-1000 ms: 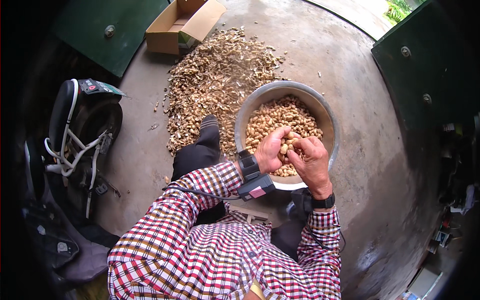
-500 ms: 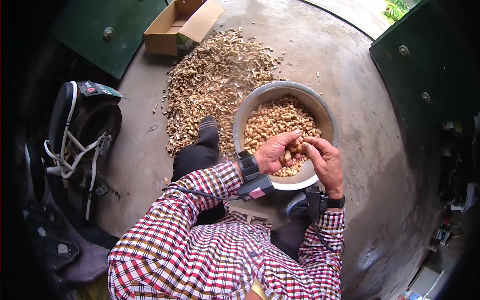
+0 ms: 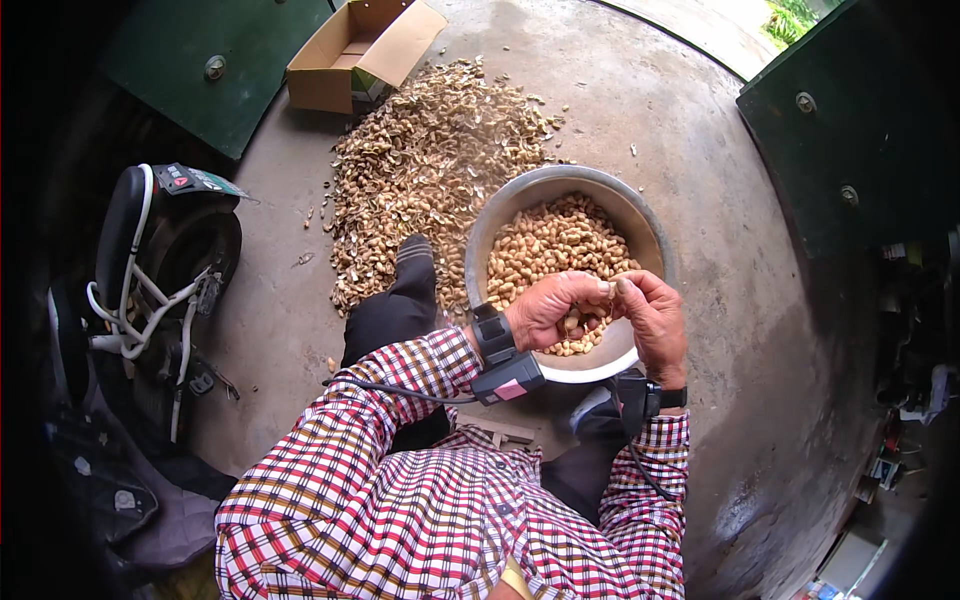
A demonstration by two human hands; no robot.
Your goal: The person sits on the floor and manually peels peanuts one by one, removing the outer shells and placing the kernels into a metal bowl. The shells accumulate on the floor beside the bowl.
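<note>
Over the near side of a metal basin (image 3: 655, 245), my two hands meet at the fingertips. My left hand (image 3: 548, 308) is curled with several peanuts in its palm. Its thumb and forefinger press together at the tips. My right hand (image 3: 656, 325) pinches right against them, at what looks like a peanut mostly covered by the fingers. Unshelled peanuts (image 3: 560, 240) fill much of the basin. Paler, smaller shelled kernels (image 3: 572, 347) lie at its near side, partly under my hands.
A wide heap of peanut shells (image 3: 430, 150) spreads on the concrete floor left of the basin, against my dark-socked foot (image 3: 415, 262). Behind it stands an open cardboard box (image 3: 330, 78). A small white-framed bike (image 3: 150, 300) is at left; green doors (image 3: 850, 130) flank the opening.
My fingertips have drawn tighter together, with my left thumb and forefinger closing more over the peanuts. The basin and the shell heap are where they were.
</note>
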